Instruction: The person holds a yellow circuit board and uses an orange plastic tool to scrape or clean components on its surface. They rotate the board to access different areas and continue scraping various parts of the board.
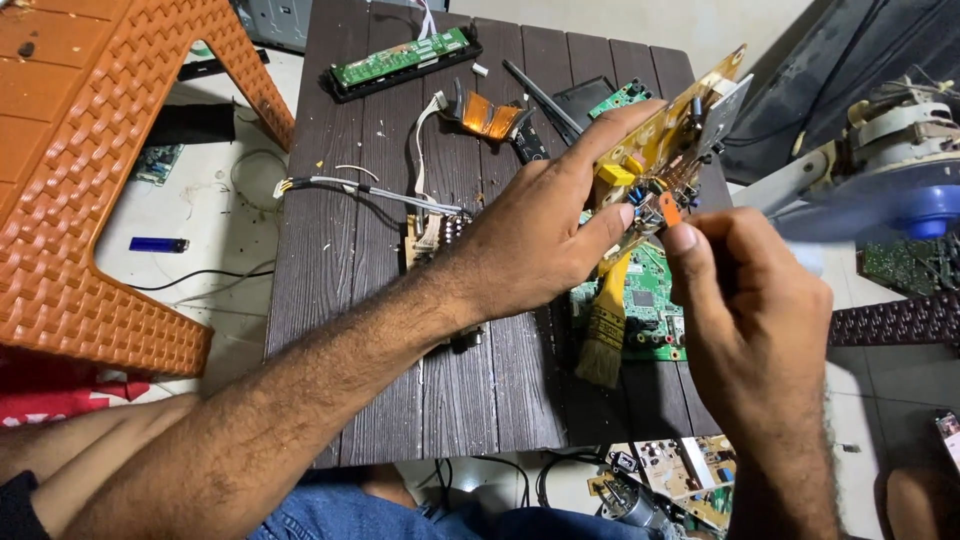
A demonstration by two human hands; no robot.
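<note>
A dark wood-grain slatted bench point(340, 250) stands on a pale tiled floor point(190, 215). An orange woven-pattern plastic stool point(90, 180) sits far left of the hand, beside a blue lighter point(158, 244).

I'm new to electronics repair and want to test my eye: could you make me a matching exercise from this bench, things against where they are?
Things:
1. yellow circuit board
2. paintbrush
3. blue lighter
4. long green board

Places:
A. on the floor beside the orange chair
B. at the table's far edge
C. held up in the left hand
D. lying on a green board under the hands

Pairs: 1-C, 2-D, 3-A, 4-B
</note>
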